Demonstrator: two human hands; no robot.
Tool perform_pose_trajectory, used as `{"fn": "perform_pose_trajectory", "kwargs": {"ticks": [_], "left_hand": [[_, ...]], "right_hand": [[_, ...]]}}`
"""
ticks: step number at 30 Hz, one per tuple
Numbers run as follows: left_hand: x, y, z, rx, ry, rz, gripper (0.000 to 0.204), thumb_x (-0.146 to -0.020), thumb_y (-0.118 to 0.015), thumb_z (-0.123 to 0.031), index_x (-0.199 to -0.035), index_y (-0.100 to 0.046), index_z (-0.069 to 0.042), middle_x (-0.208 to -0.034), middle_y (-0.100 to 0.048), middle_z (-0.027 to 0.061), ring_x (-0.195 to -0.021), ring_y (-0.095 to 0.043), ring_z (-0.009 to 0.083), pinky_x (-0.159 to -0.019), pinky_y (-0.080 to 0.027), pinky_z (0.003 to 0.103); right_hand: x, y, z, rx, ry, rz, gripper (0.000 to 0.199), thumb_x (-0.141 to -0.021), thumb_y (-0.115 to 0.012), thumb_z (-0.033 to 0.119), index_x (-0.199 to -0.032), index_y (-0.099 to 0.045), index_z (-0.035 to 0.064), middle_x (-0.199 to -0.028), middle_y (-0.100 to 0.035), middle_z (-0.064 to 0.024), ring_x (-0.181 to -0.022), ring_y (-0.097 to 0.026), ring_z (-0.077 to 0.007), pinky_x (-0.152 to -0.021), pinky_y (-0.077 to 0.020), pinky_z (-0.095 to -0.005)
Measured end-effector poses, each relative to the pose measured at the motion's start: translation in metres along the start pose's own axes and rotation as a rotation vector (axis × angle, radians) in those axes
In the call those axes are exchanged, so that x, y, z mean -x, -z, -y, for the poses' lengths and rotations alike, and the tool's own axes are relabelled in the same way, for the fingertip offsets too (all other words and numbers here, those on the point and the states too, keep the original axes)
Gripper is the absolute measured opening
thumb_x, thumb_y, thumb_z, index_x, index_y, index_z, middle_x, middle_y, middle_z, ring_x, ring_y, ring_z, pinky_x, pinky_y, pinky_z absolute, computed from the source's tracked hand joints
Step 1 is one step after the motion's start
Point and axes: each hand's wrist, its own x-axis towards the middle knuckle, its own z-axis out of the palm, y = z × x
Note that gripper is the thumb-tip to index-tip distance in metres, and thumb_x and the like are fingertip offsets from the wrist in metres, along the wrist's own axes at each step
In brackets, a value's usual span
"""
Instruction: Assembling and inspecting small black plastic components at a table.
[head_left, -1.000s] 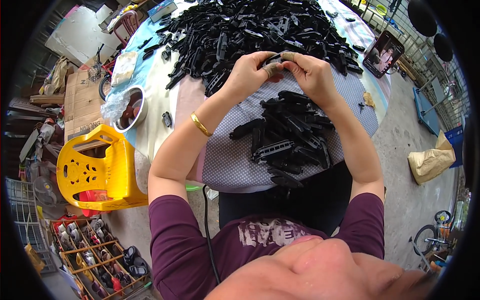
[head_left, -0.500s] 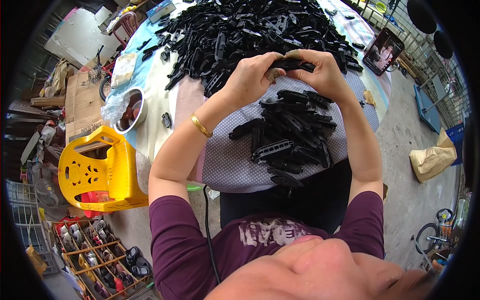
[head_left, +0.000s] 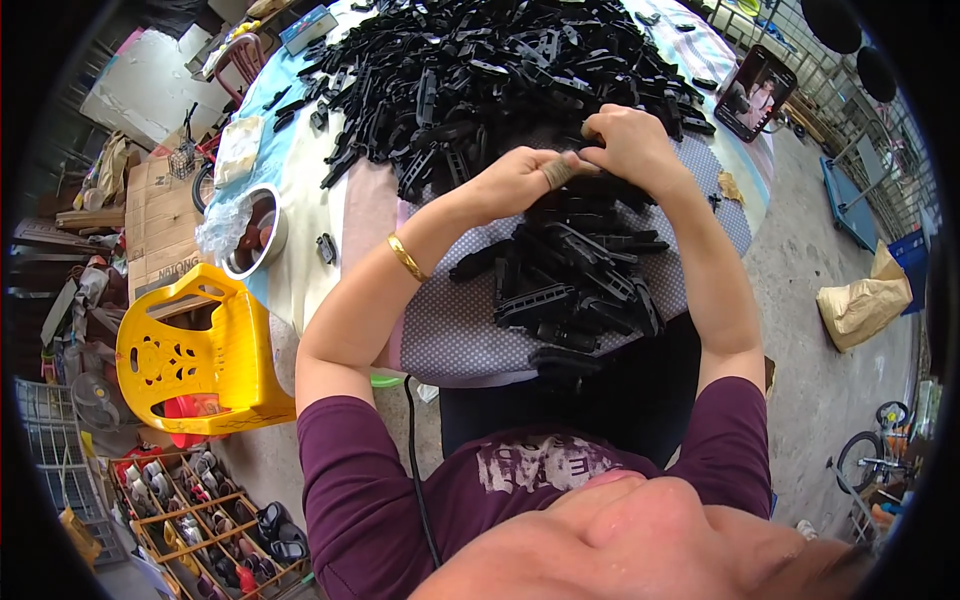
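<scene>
My left hand (head_left: 522,184) and my right hand (head_left: 634,148) are close together over the patterned cloth, both with fingers closed. Between them is a black plastic part (head_left: 598,181), mostly covered by the fingers and hard to tell from the dark parts behind it. Tan wrapping covers my left thumb. Just below my hands lies a small heap of long black plastic parts (head_left: 570,262), some with slotted sides. Beyond them a much larger pile of similar black parts (head_left: 470,70) spreads over the table.
A phone (head_left: 756,92) stands at the table's right edge. On the left are a white bowl (head_left: 278,243) with a plastic bag, a single loose part (head_left: 326,248) and a yellow chair (head_left: 215,350). A brown paper sack (head_left: 862,305) sits on the floor at right.
Both hands have come lower and turned, with the left moving nearer to me and the right hand's fingers folding in. The black part between them is now less visible.
</scene>
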Motion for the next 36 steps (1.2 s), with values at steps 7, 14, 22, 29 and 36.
{"fn": "perform_pose_trajectory", "kwargs": {"ticks": [7, 14, 22, 29, 36], "left_hand": [[-0.002, -0.007, 0.005, 0.052, 0.006, -0.541, 0.037, -0.084, -0.062, -0.008, -0.118, -0.050, 0.000, -0.097, -0.058, 0.0078, -0.080, -0.056, 0.0117, -0.065, -0.048, 0.023], [-0.009, 0.000, 0.016, 0.017, 0.030, -0.269, 0.020, -0.084, -0.062, -0.009, -0.101, -0.062, 0.001, -0.085, -0.063, 0.0015, -0.075, -0.055, 0.0052, -0.069, -0.046, 0.020], [-0.008, 0.000, 0.019, 0.245, 0.114, -0.335, 0.023, -0.086, -0.059, -0.014, -0.104, -0.061, 0.000, -0.088, -0.064, 0.0053, -0.077, -0.059, 0.0095, -0.069, -0.048, 0.021], [-0.009, -0.002, 0.017, 0.479, 0.100, -0.426, 0.028, -0.086, -0.055, -0.008, -0.113, -0.054, 0.001, -0.090, -0.064, 0.0077, -0.077, -0.062, 0.0134, -0.063, -0.051, 0.023], [-0.006, 0.004, 0.021, 0.415, 0.034, -0.368, 0.029, -0.082, -0.053, 0.000, -0.111, -0.054, 0.004, -0.090, -0.063, 0.0072, -0.075, -0.061, 0.0126, -0.066, -0.052, 0.024]], "right_hand": [[-0.003, 0.008, 0.000, -0.707, 0.077, 0.303, 0.025, -0.075, -0.069, 0.016, -0.089, -0.064, -0.0033, -0.072, -0.060, -0.0057, -0.066, -0.054, -0.0120, -0.060, -0.0432, -0.0260], [-0.003, 0.023, -0.029, -0.642, -0.138, 0.047, 0.024, -0.073, -0.071, 0.017, -0.089, -0.067, -0.0005, -0.074, -0.065, -0.0057, -0.063, -0.058, -0.0103, -0.060, -0.0481, -0.0251], [-0.001, 0.019, -0.019, 0.028, -0.307, 0.227, 0.031, -0.066, -0.074, 0.027, -0.087, -0.065, 0.0059, -0.087, -0.065, -0.0103, -0.084, -0.063, -0.0262, -0.073, -0.0492, -0.0351], [0.000, 0.008, -0.009, -0.847, -0.042, -0.011, 0.022, -0.078, -0.065, 0.010, -0.098, -0.064, 0.0007, -0.079, -0.064, -0.0063, -0.069, -0.059, -0.0128, -0.064, -0.0481, -0.0250], [-0.003, 0.005, 0.013, -0.560, 0.051, 0.002, 0.018, -0.079, -0.065, 0.011, -0.095, -0.066, 0.0016, -0.080, -0.064, -0.0098, -0.068, -0.059, -0.0159, -0.063, -0.0463, -0.0267]]}}
